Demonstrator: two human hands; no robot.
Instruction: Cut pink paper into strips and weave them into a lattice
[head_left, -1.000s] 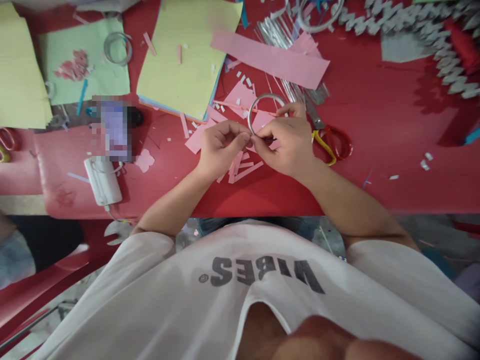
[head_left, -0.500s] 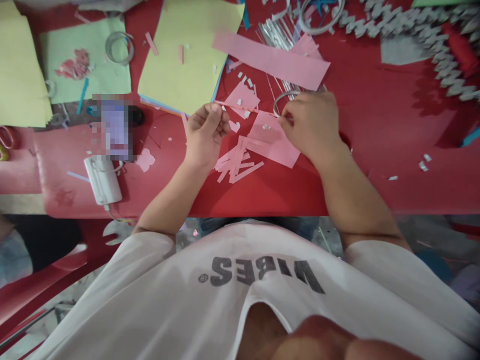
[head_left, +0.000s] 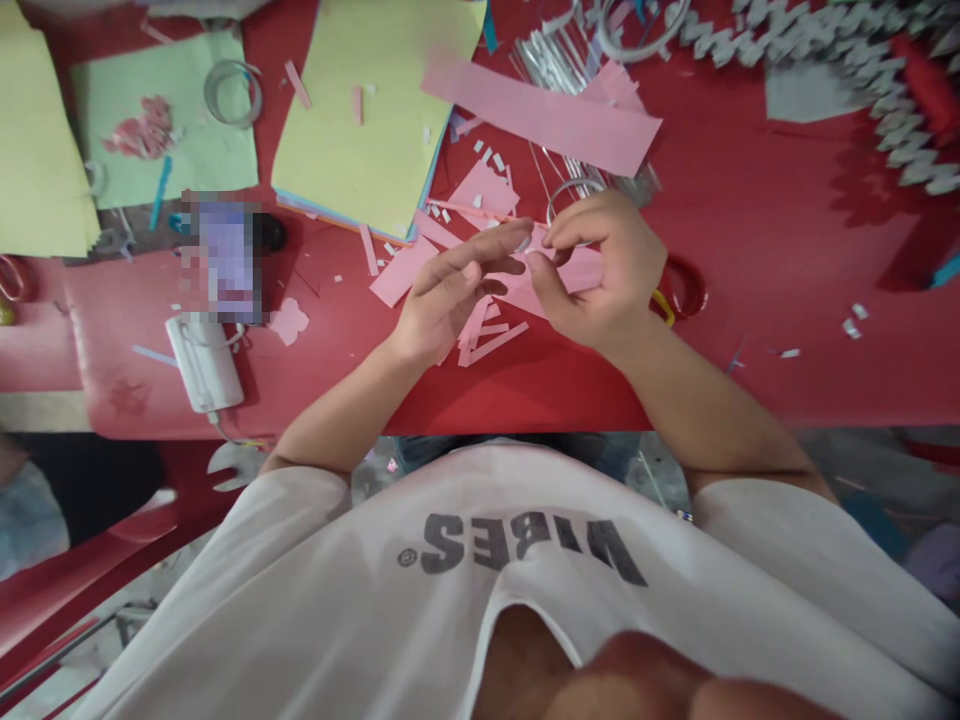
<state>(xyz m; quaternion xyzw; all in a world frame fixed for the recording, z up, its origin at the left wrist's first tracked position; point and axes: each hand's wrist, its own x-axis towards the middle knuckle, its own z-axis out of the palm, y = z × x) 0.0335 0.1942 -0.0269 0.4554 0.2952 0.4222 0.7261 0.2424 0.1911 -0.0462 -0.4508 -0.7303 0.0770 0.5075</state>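
Observation:
My left hand [head_left: 463,285] is over the pink paper scraps with its fingers stretched out. At its fingertips shows a small whitish piece [head_left: 524,243], too small to name surely. Close on the right, my right hand [head_left: 611,265] has curved fingers, the thumb and forefinger tips slightly apart beside that piece. A thin rolled pink paper stick [head_left: 469,209] lies on the table just beyond the hands. Cut pink paper strips [head_left: 499,345] lie under and in front of them. Behind the right hand are a tape roll [head_left: 556,200] and scissors [head_left: 686,290], both partly hidden.
Yellow paper sheets [head_left: 375,110] lie beyond my left hand, with a wide pink strip [head_left: 547,115] to their right. Silvery wires [head_left: 551,60] lie at the back. On the left are a phone [head_left: 232,260] and a white power bank [head_left: 204,365]. A folded-paper chain [head_left: 892,120] is at right.
The pink paper stick, held between both hands before, now lies on the table. My left hand has moved right and its fingers have straightened. The hands are now almost together.

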